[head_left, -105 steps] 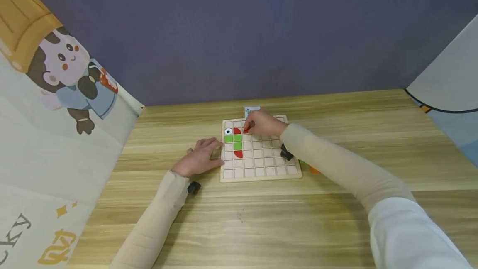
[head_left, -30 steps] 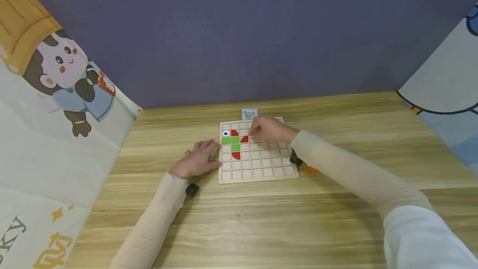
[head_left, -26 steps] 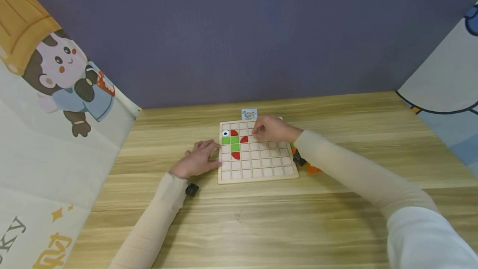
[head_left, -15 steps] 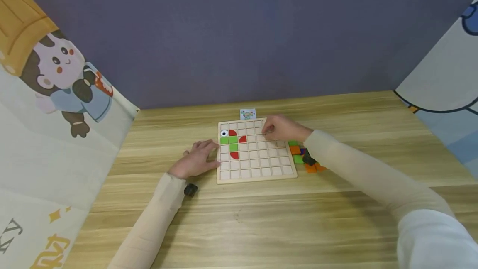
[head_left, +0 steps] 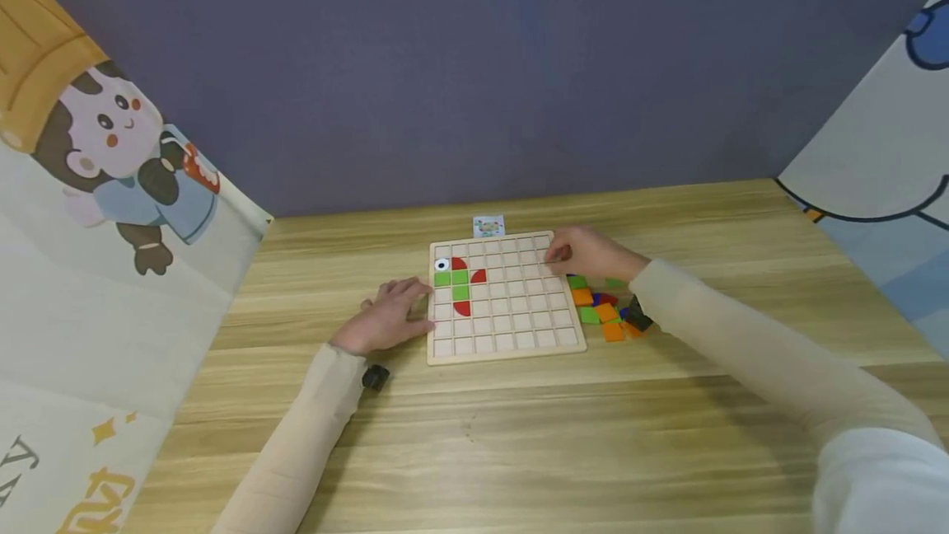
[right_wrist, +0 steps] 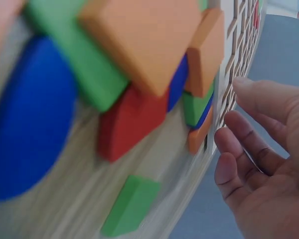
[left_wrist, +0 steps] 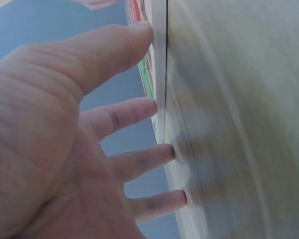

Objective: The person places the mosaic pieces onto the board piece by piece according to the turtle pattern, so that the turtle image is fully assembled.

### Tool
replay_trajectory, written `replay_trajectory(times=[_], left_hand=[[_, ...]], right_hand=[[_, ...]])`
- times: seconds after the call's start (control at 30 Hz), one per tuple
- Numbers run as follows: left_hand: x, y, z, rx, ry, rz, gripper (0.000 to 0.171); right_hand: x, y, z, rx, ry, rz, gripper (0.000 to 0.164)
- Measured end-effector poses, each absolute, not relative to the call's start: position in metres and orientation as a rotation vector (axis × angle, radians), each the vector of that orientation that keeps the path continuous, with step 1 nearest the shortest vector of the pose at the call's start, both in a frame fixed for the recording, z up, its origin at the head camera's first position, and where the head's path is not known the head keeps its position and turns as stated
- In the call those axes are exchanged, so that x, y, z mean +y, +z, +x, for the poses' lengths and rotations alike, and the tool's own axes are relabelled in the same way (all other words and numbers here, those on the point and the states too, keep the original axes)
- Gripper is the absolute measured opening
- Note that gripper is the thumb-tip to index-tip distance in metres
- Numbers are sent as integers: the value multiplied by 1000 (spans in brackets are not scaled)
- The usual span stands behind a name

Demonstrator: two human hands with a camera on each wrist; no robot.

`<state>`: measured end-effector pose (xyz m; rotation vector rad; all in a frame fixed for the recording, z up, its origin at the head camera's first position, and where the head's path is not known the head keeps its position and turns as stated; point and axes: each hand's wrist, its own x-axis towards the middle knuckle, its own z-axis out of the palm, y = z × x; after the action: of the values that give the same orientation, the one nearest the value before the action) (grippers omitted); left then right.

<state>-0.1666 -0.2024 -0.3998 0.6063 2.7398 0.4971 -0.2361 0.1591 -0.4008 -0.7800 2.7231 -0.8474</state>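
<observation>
A wooden grid board (head_left: 524,321) lies on the table. On its left part sit a white eye tile (head_left: 441,264), several green squares (head_left: 460,292) and red quarter-circle pieces (head_left: 478,276). My left hand (head_left: 381,319) has its fingers spread, and thumb and index finger touch the board's left edge; the left wrist view shows the palm holding nothing. Over the upper right corner of the board is my right hand (head_left: 591,252). Its fingers (right_wrist: 254,144) are loosely bent in the right wrist view, with nothing between them and the thumb.
Right of the board lies a loose pile of orange squares (head_left: 612,332), green pieces (head_left: 590,316), and red and blue pieces, partly under the right wrist. A small picture card (head_left: 488,226) lies behind the board. A dark wall (head_left: 474,89) rises behind the table (head_left: 474,435).
The red quarter circle that my right hand held now lies on the board, right of the green squares. That hand has let go and moved right. My left hand stays at the board's edge.
</observation>
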Motion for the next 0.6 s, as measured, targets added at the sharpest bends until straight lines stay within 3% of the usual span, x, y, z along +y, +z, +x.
replay_trajectory(times=[0.6], left_hand=[[-204,-398,-164,2739,484,628,60]], right_hand=[[197,-404,-208,2776,-785,-745,15]])
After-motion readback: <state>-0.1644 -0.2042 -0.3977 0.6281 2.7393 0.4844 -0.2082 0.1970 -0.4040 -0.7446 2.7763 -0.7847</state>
